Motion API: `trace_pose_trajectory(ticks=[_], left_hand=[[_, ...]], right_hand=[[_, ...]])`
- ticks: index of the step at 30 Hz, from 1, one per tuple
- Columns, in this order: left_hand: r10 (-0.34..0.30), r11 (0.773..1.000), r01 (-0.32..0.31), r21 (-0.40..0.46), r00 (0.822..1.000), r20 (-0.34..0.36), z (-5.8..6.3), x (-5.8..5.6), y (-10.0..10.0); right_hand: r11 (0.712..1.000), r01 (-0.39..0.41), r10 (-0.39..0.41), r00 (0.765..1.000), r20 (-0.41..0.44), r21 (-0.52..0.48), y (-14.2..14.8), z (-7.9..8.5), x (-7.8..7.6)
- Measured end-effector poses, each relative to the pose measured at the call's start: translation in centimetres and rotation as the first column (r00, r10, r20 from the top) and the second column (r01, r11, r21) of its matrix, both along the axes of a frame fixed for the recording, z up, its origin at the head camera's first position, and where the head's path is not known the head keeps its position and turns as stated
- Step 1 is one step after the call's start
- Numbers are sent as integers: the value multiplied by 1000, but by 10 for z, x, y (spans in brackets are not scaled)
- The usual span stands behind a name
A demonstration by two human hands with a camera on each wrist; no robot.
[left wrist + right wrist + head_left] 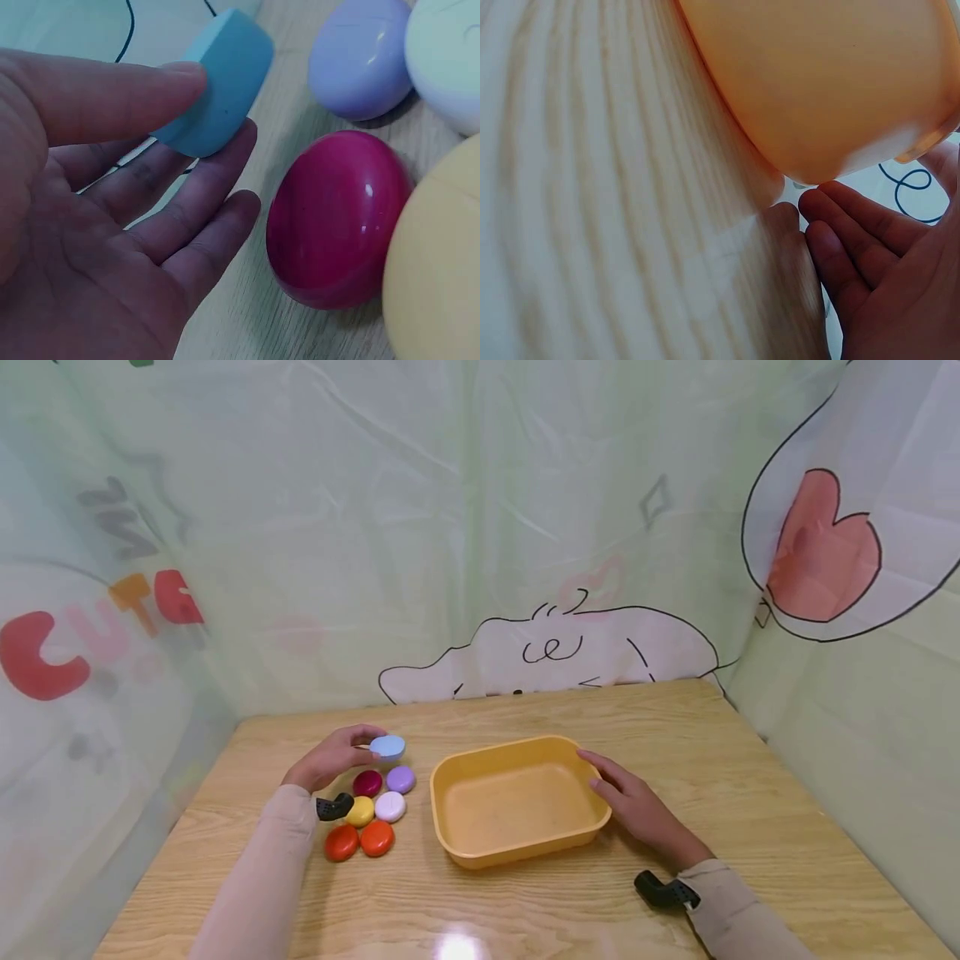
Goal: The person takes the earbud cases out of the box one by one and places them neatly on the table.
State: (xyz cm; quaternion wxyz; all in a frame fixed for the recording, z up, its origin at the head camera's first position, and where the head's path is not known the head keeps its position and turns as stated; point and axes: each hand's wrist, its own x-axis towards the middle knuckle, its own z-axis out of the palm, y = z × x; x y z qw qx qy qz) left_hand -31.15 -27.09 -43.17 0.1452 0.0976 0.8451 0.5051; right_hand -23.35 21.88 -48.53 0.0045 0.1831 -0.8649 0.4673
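My left hand (337, 756) pinches a light blue rounded piece (387, 747) between thumb and fingers at the back left. In the left wrist view, that blue piece (221, 86) is tilted on edge, the thumb lying across its face. Just below the hand lie a glossy maroon oval piece (367, 783) and a purple one (401, 779). My right hand (633, 797) rests at the right side of a yellow-orange plastic basin (517, 852), its fingertips at the rim. From the right wrist view, loosely extended fingers (855, 232) lie against the basin's outer wall (817, 90).
Nearer the front are a yellow piece (360, 812), a white piece (390, 807) and two red-orange pieces (377, 838), left of the basin. The wooden table (465, 910) meets printed fabric (360, 568) at its back and sides.
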Motion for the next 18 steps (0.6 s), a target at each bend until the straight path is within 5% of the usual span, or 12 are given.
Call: trace_pose_trajectory(ticks=[18], left_hand=[[-29,993,32,-118,999,29,-4,-8,-9]], right_hand=[[1000,-3,3,1000,9,-15,-1,2,1]])
